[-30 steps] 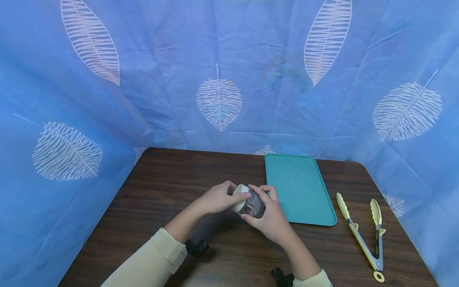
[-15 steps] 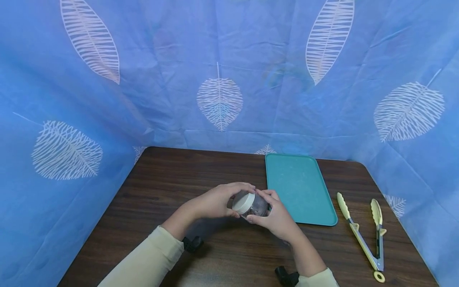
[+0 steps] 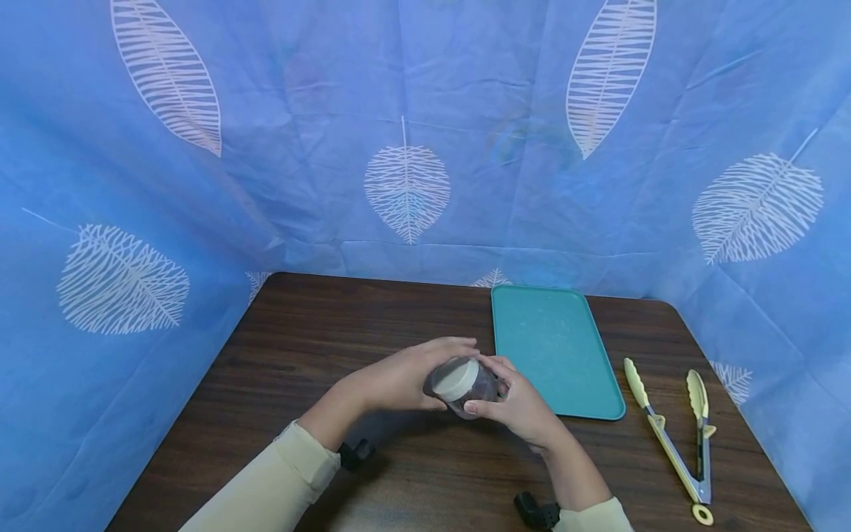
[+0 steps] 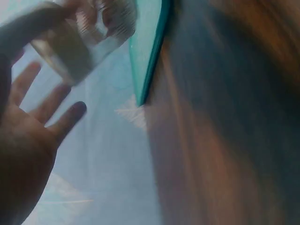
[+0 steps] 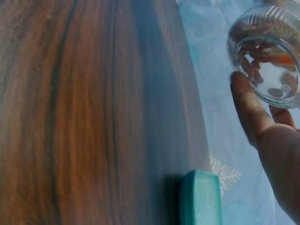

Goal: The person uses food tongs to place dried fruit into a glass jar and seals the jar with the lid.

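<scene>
A clear ribbed glass jar [image 5: 262,28] with a pale lid [image 3: 456,380] tilts above the table, lid toward the left hand. The right hand [image 3: 521,406] grips its body, thumb on the near side and fingers on the far side. Through the glass base in the right wrist view, reddish and clear patches show. The left hand [image 3: 405,375] arches around the lid, fingers over the far side and thumb near the front. In the left wrist view, its fingers [image 4: 68,123] are spread and fairly straight, with a gap before the blurred lid, while its thumb overlaps the jar.
A teal tray [image 3: 555,355] lies flat behind the right hand on the dark wooden table [image 3: 319,318]. Pale yellow and metal tongs [image 3: 691,473] lie spread apart at the right. A blue leaf-print cloth [image 3: 299,185] surrounds the table's back and sides.
The left hand has shifted from pinching the lid to arching around it with its thumb lower. The jar has turned so its lid faces more upward and moved slightly nearer, with the right hand following.
</scene>
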`<state>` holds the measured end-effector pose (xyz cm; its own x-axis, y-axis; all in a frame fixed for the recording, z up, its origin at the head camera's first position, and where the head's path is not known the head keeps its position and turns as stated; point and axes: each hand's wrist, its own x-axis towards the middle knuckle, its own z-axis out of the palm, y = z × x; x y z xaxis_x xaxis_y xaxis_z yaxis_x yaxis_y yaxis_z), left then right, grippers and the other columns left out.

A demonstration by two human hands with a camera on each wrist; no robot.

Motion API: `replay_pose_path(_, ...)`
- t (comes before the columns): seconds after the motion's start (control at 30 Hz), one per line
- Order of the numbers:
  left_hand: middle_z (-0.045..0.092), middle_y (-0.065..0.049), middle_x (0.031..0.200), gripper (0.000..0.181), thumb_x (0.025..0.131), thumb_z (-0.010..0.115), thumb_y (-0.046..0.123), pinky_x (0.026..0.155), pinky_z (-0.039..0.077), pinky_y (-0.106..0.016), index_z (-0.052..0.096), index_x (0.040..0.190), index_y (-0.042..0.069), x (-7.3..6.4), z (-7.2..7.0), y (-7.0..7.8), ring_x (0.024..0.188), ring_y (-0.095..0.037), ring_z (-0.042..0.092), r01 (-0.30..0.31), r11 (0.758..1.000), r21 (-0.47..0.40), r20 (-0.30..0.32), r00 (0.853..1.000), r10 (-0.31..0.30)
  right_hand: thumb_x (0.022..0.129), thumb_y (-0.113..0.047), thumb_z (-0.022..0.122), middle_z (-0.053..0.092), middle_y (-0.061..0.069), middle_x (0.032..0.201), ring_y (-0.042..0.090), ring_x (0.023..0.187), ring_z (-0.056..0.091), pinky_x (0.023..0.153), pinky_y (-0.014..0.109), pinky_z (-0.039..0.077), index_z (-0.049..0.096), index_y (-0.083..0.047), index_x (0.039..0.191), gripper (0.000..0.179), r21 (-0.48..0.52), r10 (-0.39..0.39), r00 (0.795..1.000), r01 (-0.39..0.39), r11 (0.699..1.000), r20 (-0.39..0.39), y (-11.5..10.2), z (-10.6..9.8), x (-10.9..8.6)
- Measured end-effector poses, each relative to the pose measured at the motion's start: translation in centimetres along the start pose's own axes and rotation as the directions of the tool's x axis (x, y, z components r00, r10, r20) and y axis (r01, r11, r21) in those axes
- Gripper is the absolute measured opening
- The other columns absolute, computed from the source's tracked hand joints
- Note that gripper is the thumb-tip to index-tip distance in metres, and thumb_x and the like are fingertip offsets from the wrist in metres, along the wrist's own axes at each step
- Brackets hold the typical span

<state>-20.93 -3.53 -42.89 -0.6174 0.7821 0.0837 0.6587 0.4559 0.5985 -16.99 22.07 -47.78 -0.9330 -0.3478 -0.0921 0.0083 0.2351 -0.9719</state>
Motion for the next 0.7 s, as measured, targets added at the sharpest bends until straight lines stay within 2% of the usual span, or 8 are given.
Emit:
replay_pose_path(0.07, 0.028, 0.002, 0.18, 0.112, 0.087, 0.095, 0.02, 0.12, 0.053, -0.048, 0.025, 0.173, 0.032, 0.2, 0.5, -0.7, 0.158, -0.026, 0.045, 0.03, 0.992, -0.124, -0.053, 0.998, -0.037, 0.097, -0.025, 0.086, 0.034, 0.017, 0.167, 0.055, 0.157, 0.037, 0.109, 0.048, 0.059, 0.034, -0.01, 0.17, 0.09, 0.031, -0.004, 1.0, 0.004, 1.0, -0.022, -0.1, 0.3, 0.1)
replay_pose_path(0.13, 0.03, -0.001, 0.178, 0.118, 0.087, 0.096, 0.024, 0.119, 0.053, -0.048, 0.017, 0.174, 0.032, 0.4, 1.2, -1.5, 0.155, -0.028, 0.048, 0.066, 0.961, -0.269, -0.099, 0.99, -0.096, 0.099, -0.023, 0.084, 0.032, 0.018, 0.167, 0.056, 0.159, 0.033, 0.111, 0.047, 0.058, 0.032, -0.011, 0.171, 0.089, 0.066, -0.01, 0.999, 0.013, 0.998, -0.047, -0.2, 0.6, 0.2)
replay_pose_path(0.27, 0.047, -0.01, 0.164, 0.112, 0.09, 0.092, 0.021, 0.114, 0.058, -0.044, 0.018, 0.174, 0.022, 0.9, 2.2, -2.6, 0.141, -0.03, 0.06, 0.127, 0.837, -0.532, -0.132, 0.964, -0.23, 0.101, -0.021, 0.081, 0.028, 0.018, 0.171, 0.054, 0.159, 0.035, 0.11, 0.04, 0.057, 0.028, -0.014, 0.173, 0.089, 0.104, -0.025, 0.995, 0.035, 0.994, -0.1, -0.3, 0.9, 0.7)
replay_pose_path(0.33, 0.053, -0.014, 0.159, 0.108, 0.091, 0.091, 0.019, 0.109, 0.061, -0.042, 0.02, 0.173, 0.019, 1.1, 2.4, -2.9, 0.135, -0.029, 0.065, 0.148, 0.77, -0.62, -0.12, 0.953, -0.28, 0.102, -0.02, 0.079, 0.024, 0.017, 0.174, 0.054, 0.159, 0.036, 0.11, 0.039, 0.056, 0.026, -0.016, 0.174, 0.089, 0.114, -0.023, 0.993, 0.037, 0.993, -0.118, -0.3, 0.9, 0.9)
replay_pose_path(0.4, 0.056, -0.015, 0.156, 0.104, 0.092, 0.09, 0.018, 0.106, 0.063, -0.04, 0.024, 0.173, 0.017, 1.4, 2.6, -3.2, 0.133, -0.03, 0.067, 0.162, 0.722, -0.673, -0.106, 0.944, -0.311, 0.102, -0.02, 0.079, 0.022, 0.017, 0.176, 0.053, 0.16, 0.035, 0.11, 0.039, 0.058, 0.026, -0.016, 0.174, 0.09, 0.11, -0.018, 0.992, 0.032, 0.993, -0.129, -0.2, 0.8, 1.1)
replay_pose_path(0.47, 0.056, -0.014, 0.157, 0.098, 0.092, 0.09, 0.02, 0.108, 0.062, -0.041, 0.031, 0.171, 0.016, 1.5, 2.8, -3.4, 0.134, -0.03, 0.067, 0.177, 0.713, -0.679, -0.108, 0.936, -0.335, 0.101, -0.022, 0.081, 0.023, 0.017, 0.176, 0.05, 0.162, 0.033, 0.116, 0.045, 0.056, 0.025, -0.015, 0.174, 0.092, 0.075, -0.012, 0.99, 0.022, 0.997, -0.139, -0.2, 0.7, 1.3)
replay_pose_path(0.63, 0.057, -0.009, 0.159, 0.087, 0.09, 0.093, 0.025, 0.118, 0.055, -0.044, 0.046, 0.163, 0.013, 1.8, 3.3, -3.8, 0.141, -0.03, 0.062, 0.23, 0.75, -0.62, -0.141, 0.908, -0.395, 0.097, -0.031, 0.085, 0.044, 0.018, 0.166, 0.04, 0.156, 0.046, 0.125, 0.059, 0.045, 0.029, -0.012, 0.172, 0.095, -0.164, -0.034, 0.984, 0.005, 0.986, -0.173, 0.1, 0.4, 2.2)
replay_pose_path(0.7, 0.056, -0.01, 0.16, 0.087, 0.089, 0.093, 0.024, 0.119, 0.055, -0.044, 0.047, 0.163, 0.012, 1.9, 3.6, -4.0, 0.143, -0.032, 0.061, 0.249, 0.762, -0.598, -0.145, 0.901, -0.408, 0.096, -0.033, 0.086, 0.052, 0.018, 0.161, 0.039, 0.148, 0.053, 0.12, 0.06, 0.05, 0.033, -0.013, 0.17, 0.093, -0.268, -0.051, 0.982, 0.001, 0.964, -0.18, 0.3, 0.5, 2.6)
